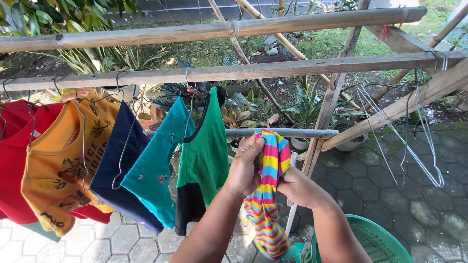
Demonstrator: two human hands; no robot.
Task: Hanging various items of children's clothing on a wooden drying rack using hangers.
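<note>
Both gripping: left hand [242, 170] & right hand [298, 186] clutch striped cloth [267, 195], btm cut off

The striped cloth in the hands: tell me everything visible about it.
The striped cloth is a soft, limp fabric with bands of pink, yellow, blue and orange. It hangs bunched and twisted, its lower end drooping beside the green basket. The left hand grips its top; the right hand pinches its side. It hangs just in front of the grey rail.

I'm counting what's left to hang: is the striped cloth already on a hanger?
No, the striped cloth is bunched between the left hand and right hand, while the empty wire hangers dangle from the wooden rail.
</note>
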